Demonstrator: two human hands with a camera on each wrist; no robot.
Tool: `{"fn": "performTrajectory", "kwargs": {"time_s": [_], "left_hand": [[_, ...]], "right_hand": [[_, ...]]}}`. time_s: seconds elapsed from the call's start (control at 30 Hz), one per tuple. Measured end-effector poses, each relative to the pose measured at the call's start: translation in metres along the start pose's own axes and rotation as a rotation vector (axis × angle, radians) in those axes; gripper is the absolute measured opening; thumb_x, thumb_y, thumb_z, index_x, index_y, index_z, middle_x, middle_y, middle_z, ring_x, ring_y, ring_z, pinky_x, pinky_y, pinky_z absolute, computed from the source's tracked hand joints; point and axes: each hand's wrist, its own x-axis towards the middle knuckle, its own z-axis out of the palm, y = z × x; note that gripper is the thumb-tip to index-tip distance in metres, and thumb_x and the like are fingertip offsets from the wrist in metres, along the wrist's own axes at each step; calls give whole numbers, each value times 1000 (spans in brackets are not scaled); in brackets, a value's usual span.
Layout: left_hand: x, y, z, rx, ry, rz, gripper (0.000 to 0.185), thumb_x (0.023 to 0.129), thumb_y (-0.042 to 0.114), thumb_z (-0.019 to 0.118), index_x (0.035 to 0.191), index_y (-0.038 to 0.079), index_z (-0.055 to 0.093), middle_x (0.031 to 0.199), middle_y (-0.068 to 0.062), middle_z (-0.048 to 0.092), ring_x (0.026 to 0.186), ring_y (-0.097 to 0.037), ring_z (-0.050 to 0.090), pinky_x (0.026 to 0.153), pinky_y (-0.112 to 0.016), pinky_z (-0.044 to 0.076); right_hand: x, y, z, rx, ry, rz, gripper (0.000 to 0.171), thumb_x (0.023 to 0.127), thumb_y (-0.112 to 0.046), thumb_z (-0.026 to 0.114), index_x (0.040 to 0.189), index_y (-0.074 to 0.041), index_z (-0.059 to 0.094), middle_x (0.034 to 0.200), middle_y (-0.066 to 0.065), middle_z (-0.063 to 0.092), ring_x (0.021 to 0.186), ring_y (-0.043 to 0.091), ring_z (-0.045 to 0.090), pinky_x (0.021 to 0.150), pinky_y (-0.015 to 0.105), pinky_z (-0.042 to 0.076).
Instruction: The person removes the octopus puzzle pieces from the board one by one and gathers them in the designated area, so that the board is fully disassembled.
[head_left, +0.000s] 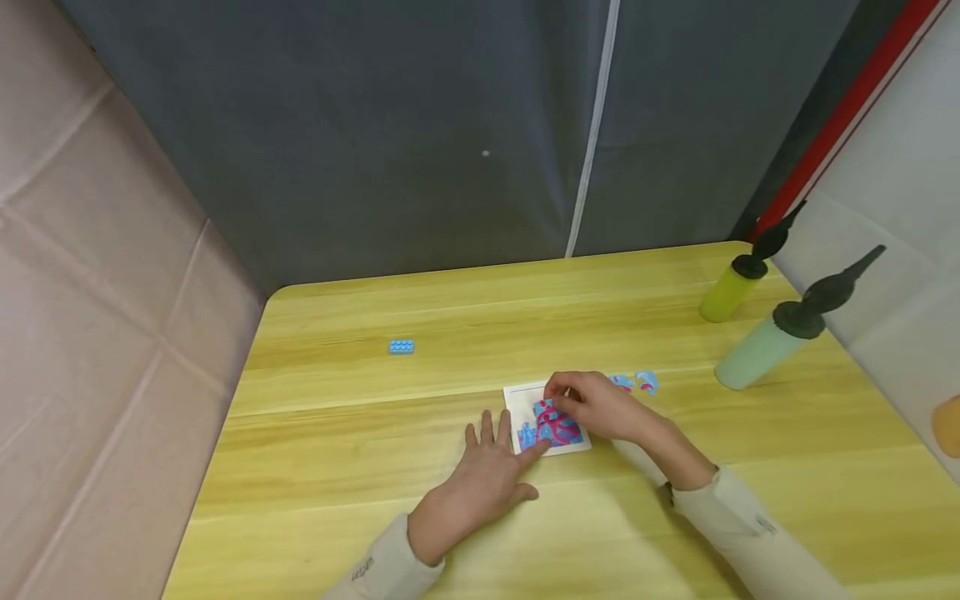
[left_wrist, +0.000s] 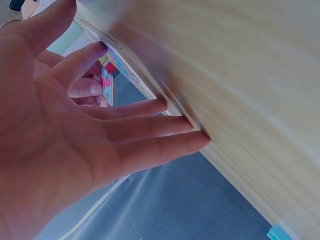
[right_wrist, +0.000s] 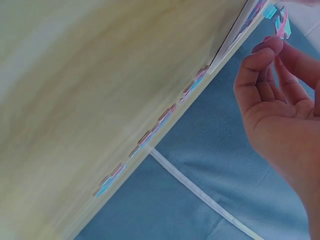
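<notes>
My right hand (head_left: pixel 600 404) pinches a blue and pink jigsaw piece (right_wrist: pixel 283 25) between thumb and fingertips, above the puzzle board. The white-framed board (head_left: pixel 522 402) lies on the table, with joined blue and pink pieces (head_left: pixel 558 427) over its lower part. My left hand (head_left: pixel 487 477) has its fingers stretched out; the index finger reaches onto the lower pieces, while the others lie by the board's left side. In the left wrist view the held piece (left_wrist: pixel 107 86) stands on edge beyond my left fingers. Loose jigsaw pieces (head_left: pixel 647 382) lie right of the board, partly hidden by my right hand.
A blue toy brick (head_left: pixel 401 347) lies toward the back left of the wooden table (head_left: pixel 337 450). At the right stand a yellow-green bottle (head_left: pixel 726 293) and a pale green bottle (head_left: pixel 761 350), both with black tops. A dark curtain (head_left: pixel 420 150) hangs behind the table.
</notes>
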Motion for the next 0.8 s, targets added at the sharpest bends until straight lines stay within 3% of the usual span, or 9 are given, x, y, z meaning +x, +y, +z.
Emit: {"fn": "performTrajectory", "kwargs": {"time_s": [0.5,0.8], "left_hand": [[-1,-1,2,-7,19,-2,66,94,55,68,155,41,46,160,-32,37,146,-59,36,112,-66,42],[-1,-1,1,-20,24,7,67,94,54,68,155,41,45,161,-33,35,146,-59,35,112,-66,42]], "right_hand": [[-6,6,-4,-19,21,37,12,103,-9,60,102,-16,70,86,1,68,77,14,57,68,24,49],[-12,10,-7,-67,50,15,12,101,-5,62,100,-14,70,87,1,69,77,12,56,69,24,49]]}}
